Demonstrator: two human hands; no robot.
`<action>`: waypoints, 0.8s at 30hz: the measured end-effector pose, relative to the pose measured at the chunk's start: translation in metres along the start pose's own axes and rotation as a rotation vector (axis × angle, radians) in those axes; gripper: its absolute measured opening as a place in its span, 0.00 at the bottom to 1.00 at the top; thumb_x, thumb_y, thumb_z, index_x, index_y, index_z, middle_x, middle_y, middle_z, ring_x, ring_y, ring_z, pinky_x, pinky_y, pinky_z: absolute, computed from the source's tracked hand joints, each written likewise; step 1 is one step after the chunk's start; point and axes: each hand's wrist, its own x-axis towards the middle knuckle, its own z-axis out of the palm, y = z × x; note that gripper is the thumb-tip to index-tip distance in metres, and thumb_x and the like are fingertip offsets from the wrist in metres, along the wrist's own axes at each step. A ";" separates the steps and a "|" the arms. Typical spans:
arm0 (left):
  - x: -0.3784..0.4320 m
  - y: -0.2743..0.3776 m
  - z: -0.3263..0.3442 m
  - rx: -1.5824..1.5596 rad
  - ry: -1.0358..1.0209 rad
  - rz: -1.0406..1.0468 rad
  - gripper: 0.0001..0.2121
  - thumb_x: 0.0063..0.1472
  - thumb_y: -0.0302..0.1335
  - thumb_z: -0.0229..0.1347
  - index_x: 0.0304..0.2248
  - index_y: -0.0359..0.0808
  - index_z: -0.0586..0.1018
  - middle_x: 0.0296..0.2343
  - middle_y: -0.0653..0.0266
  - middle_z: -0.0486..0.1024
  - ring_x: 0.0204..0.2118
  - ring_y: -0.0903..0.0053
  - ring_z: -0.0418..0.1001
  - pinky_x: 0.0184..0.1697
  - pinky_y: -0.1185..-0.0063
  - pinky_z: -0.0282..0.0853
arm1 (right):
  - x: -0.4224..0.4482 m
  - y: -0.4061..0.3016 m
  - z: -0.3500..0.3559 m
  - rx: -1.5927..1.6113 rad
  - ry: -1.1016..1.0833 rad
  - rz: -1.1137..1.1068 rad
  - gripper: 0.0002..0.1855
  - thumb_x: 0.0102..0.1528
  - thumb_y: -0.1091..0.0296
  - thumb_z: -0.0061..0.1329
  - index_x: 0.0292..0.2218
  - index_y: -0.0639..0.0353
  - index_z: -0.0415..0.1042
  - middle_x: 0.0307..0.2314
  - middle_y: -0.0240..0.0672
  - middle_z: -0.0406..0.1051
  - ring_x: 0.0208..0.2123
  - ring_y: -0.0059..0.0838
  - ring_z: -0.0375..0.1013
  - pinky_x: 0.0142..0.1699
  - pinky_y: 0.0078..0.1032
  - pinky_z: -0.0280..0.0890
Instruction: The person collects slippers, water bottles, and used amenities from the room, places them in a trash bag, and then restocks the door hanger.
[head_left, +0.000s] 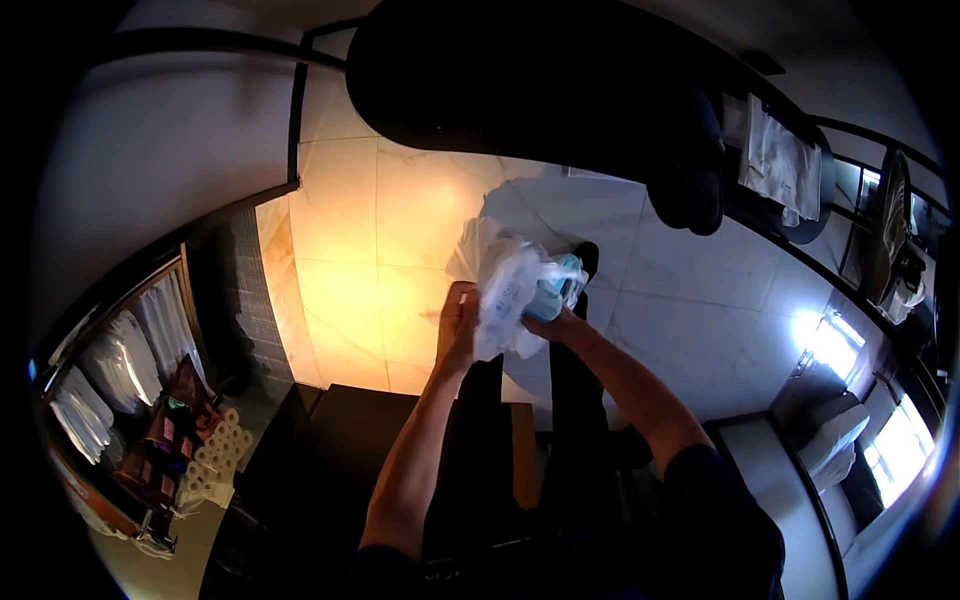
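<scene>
My left hand grips the left side of a crumpled white plastic bag, which bears faint blue printing. The bag hangs in front of my legs, above the tiled floor. On the right side, my right hand holds a light-blue packet from below, close against the bag. Clear or white plastic partly covers the packet, so its exact kind cannot be told. Some fingers of both hands are hidden behind the plastic.
A large dark padded surface crosses the top of the view. To the left, a shelf holds folded white cloths, with paper rolls beside it. A dark bench is behind my left arm. White towels hang at upper right.
</scene>
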 end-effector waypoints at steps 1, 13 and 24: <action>-0.002 -0.003 -0.008 0.154 -0.062 -0.039 0.07 0.64 0.31 0.42 0.32 0.37 0.66 0.17 0.75 0.60 0.18 0.91 0.55 0.20 0.88 0.52 | 0.006 0.002 0.006 -0.028 -0.036 0.032 0.19 0.47 0.69 0.45 0.42 0.65 0.66 0.39 0.48 0.67 0.40 0.47 0.66 0.46 0.36 0.61; -0.017 -0.030 -0.032 -0.164 0.100 -0.184 0.03 0.57 0.25 0.51 0.28 0.40 0.69 0.14 0.78 0.60 0.15 0.94 0.54 0.17 0.90 0.48 | 0.105 0.013 0.063 -0.244 -0.245 0.555 0.22 0.51 0.65 0.43 0.47 0.61 0.62 0.43 0.46 0.62 0.45 0.45 0.62 0.51 0.42 0.56; 0.013 -0.085 -0.103 -0.547 0.338 -0.122 0.06 0.60 0.28 0.48 0.26 0.39 0.67 0.14 0.78 0.54 0.13 0.92 0.50 0.15 0.89 0.46 | 0.077 0.105 -0.037 0.093 0.426 0.397 0.05 0.50 0.68 0.49 0.31 0.57 0.69 0.31 0.37 0.68 0.30 0.35 0.71 0.34 0.27 0.67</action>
